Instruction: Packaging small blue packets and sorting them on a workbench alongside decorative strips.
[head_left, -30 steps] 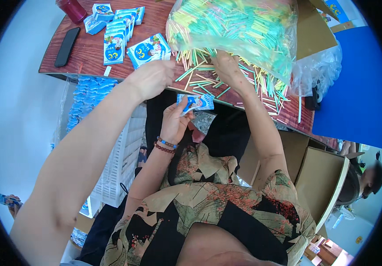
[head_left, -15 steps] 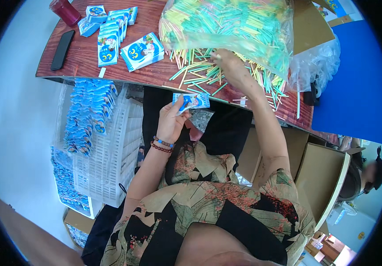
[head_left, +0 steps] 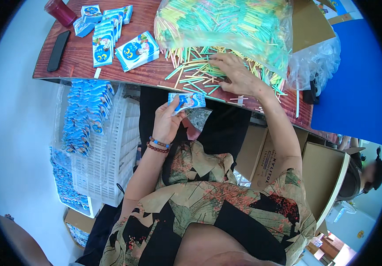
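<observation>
Head view, and a dark reddish wooden bench (head_left: 155,75) is seen running across the top of the picture, its near edge curving down to the right. Pale floor is shown at the left. On the bench's far left a red cup (head_left: 60,11) is stood, with a black phone (head_left: 58,50) laid just in front of it. Blue-and-white sachets (head_left: 106,33) are spread beside these, one larger packet (head_left: 137,50) lying nearest the middle. A big clear plastic bag of green and yellow sticks (head_left: 226,26) is heaped at the bench's centre, and loose sticks (head_left: 195,73) are scattered out from under it. Below the bench's left end, a white slatted crate (head_left: 115,155) is draped with a strip of more blue sachets (head_left: 84,117). Brown cardboard boxes (head_left: 323,177) are stacked at the right, against a blue panel (head_left: 354,80).

Now the hands: the left hand (head_left: 166,124) is raised in front of the bench edge, its grip closed on a single blue-and-white sachet (head_left: 186,100), pinched at the sachet's left end so the rest juts out to the right. The right hand (head_left: 235,75) is laid flat, fingers spread, on the loose sticks at the mouth of the bag; nothing is seen clasped in it. The held sachet is kept just below and to the left of that right hand, close but apart.
</observation>
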Tool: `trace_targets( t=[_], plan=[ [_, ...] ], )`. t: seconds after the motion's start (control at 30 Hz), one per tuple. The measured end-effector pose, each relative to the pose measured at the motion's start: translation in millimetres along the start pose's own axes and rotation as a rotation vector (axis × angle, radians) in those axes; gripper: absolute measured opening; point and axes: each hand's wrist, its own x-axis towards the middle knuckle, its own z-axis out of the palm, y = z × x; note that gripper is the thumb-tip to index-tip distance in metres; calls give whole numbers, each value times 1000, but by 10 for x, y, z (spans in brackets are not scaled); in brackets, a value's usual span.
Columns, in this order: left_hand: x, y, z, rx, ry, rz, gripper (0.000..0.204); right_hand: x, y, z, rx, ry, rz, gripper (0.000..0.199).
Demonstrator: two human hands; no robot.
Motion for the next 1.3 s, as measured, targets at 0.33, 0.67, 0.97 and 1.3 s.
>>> trace_targets(
  t=[0.33,0.67,0.97,1.3],
  plan=[
    [20,-26,-26,-12,-11,1,12,157,167,301,-194,21,-38,33],
    [-12,-24,-9,-25,-13,-3,12,97,155,431,21,387,171,20],
    [-8,-39,-25,-29,-29,-15,12,305,-123,398,1187,703,209,14],
    [0,-24,-12,-25,-19,-19,11,323,-205,433,920,542,453,10]
  ],
)
